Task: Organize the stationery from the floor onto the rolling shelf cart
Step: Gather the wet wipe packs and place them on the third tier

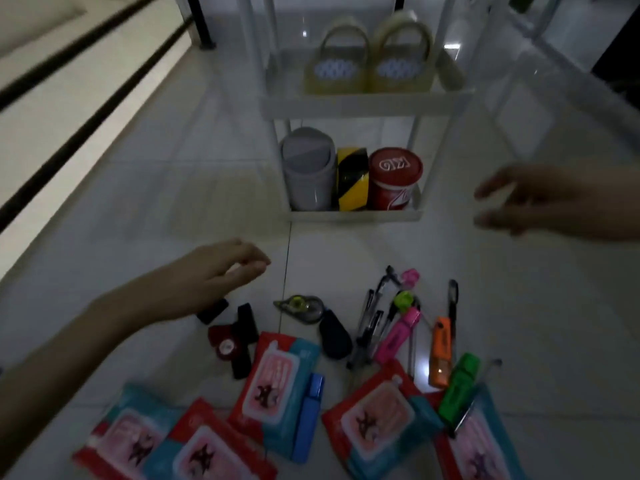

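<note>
— Where are the hands?

— Both are in the air and hold nothing. The left hand (221, 271) hovers over the floor (138, 220) with fingers loosely extended; the right hand (530, 202) is out beside the cart (353, 105), fingers spread and relaxed (it is blurred).

— And the stationery?

— On the floor in front of the cart: pens (372, 323), pink (398, 336), orange (440, 351), green (460, 386) and blue (309, 417) highlighters, a tape dispenser (304, 306), and wipe packs (277, 386).

— What is on the cart?

— Two bags (337, 60) on the upper shelf; a bin (310, 168), striped tape (352, 178) and a red tub (394, 178) on the lower.
</note>
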